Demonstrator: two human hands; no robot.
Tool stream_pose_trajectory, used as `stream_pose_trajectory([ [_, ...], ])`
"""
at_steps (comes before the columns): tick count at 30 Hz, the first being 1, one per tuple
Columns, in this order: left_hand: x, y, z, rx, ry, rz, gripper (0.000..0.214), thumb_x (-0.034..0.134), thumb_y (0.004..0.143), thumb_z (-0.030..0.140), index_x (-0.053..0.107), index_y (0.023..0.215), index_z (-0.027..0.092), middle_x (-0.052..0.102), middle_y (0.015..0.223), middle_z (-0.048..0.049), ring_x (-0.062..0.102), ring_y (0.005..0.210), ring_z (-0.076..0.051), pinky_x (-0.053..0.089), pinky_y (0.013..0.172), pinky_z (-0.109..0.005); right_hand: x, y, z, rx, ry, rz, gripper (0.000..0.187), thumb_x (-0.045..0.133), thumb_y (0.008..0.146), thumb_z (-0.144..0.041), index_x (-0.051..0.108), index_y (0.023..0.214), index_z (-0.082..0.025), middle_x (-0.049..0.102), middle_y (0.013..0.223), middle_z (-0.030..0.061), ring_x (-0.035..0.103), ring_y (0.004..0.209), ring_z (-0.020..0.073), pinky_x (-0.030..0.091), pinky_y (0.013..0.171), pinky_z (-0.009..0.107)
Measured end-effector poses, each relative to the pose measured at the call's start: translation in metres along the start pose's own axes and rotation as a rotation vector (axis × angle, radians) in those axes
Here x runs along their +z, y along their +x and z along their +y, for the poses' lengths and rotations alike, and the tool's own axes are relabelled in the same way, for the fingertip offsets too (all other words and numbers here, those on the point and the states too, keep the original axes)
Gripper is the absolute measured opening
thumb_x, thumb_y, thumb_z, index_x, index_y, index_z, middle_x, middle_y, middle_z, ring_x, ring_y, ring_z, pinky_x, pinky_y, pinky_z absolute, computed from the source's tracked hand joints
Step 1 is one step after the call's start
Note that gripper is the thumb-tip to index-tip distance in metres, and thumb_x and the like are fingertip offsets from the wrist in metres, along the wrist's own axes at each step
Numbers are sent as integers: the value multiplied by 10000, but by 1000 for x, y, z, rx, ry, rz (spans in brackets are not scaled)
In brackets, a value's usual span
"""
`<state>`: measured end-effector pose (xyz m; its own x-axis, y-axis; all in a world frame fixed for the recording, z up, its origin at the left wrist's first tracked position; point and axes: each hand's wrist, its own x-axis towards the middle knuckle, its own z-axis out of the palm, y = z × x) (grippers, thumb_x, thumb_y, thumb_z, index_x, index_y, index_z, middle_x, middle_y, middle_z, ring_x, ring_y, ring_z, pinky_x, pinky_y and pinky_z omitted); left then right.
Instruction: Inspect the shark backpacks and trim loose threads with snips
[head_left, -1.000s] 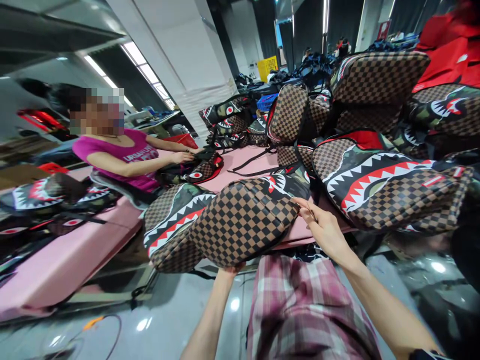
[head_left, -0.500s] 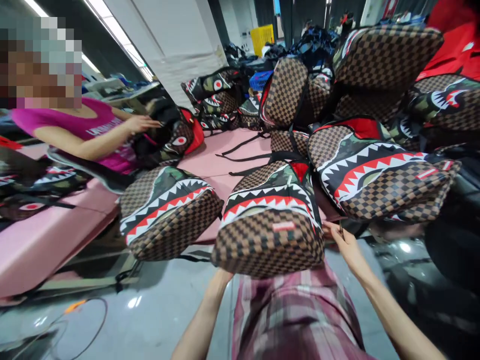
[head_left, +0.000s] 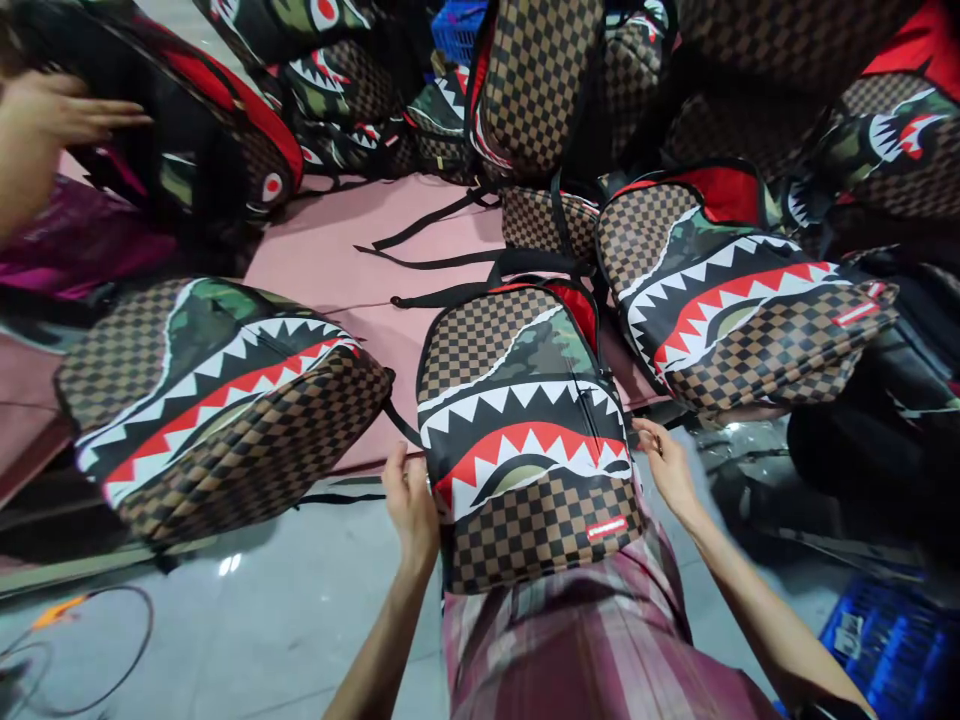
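A backpack [head_left: 525, 430] with a brown check pattern, camouflage patch and printed shark teeth lies in front of me, its bottom toward my lap. Along its left side my left hand [head_left: 411, 510] is upright, the fingers loosely apart and close against the bag's edge. My right hand [head_left: 667, 470] is at the right side, fingertips pinched near the edge. A small dark tool shows between those fingers, too small to name surely. The backpack's top is partly open, with red lining showing, and black straps [head_left: 450, 297] trail from it across the pink table [head_left: 322, 240].
Similar backpacks lie to the left [head_left: 225, 400] and right [head_left: 735, 290], overhanging the table's front edge. More bags [head_left: 540, 80] are piled behind. Another person's hand [head_left: 52, 130] works on a bag at upper left. A blue crate [head_left: 892, 640] is on the floor at lower right.
My view has tipped down and come closer. The middle backpack's bottom has gone down, so its front now faces me. My left hand has moved from under it to its left side.
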<state>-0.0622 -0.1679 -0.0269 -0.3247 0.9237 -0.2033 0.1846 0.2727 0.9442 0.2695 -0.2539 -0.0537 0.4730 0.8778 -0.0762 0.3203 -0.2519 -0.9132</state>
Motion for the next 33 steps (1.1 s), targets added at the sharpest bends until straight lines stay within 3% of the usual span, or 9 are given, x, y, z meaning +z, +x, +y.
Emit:
stream_pose_trajectory([
  [2,14,-17,19,509,261,-12,292,507,844,314,528,1125,233,528,1256,-69,388,1275,-230,302,1072,-388,6,15,-24,-191,-77,-13,340,500,842,-360,602,1132,-214,608,1076,74,593,928,190,455,823,329],
  [4,37,-38,31,873,434,-319,263,491,852,215,552,1106,237,592,1168,-68,398,1273,-242,296,1068,-453,16,32,-43,-311,-146,-59,372,555,825,-357,590,1170,-222,608,979,57,595,853,177,458,771,301],
  [8,90,-65,39,1148,614,-845,334,467,877,219,530,1205,205,584,1231,-106,375,1302,-279,316,1039,-527,35,66,-61,-278,-232,-113,449,607,793,-383,560,1201,-203,619,863,34,593,778,182,456,742,314],
  [11,110,-65,36,1136,625,-901,327,433,900,243,538,1204,186,536,1297,-127,343,1322,-291,332,1024,-551,41,83,-65,-278,-292,-191,302,605,794,-367,620,1039,-191,633,867,37,592,780,185,447,730,309],
  [15,104,-54,21,1066,528,-879,301,425,899,204,563,1167,197,573,1248,-112,402,1284,-265,372,1018,-505,37,78,-65,-415,-367,-278,143,506,856,-279,614,814,-195,620,793,27,572,720,160,412,644,264],
  [19,98,-48,7,810,414,-671,273,398,901,162,557,1123,179,586,1158,-118,501,1178,-211,448,973,-401,18,26,-51,-728,-484,-371,212,405,876,-158,594,783,-184,560,669,13,501,559,126,342,509,245],
  [22,116,-46,16,693,430,-551,246,442,893,219,534,1120,185,564,1135,-115,525,1103,-213,465,927,-390,3,-20,-41,-862,-544,-412,206,396,888,-146,601,870,-153,588,691,34,508,547,136,379,510,259],
  [27,159,-36,43,631,761,-468,644,655,752,383,416,1299,142,490,1240,-178,472,1097,-346,428,866,-493,-1,-44,-31,-829,-502,-370,186,428,882,-156,612,896,-141,635,737,58,552,555,147,429,511,270],
  [33,153,-21,45,552,994,-507,511,599,778,297,482,1248,134,587,1116,-158,558,1013,-298,456,813,-388,-2,-17,-32,-664,-309,-535,403,402,778,-35,627,1066,-205,665,1026,54,649,790,134,491,601,225],
])
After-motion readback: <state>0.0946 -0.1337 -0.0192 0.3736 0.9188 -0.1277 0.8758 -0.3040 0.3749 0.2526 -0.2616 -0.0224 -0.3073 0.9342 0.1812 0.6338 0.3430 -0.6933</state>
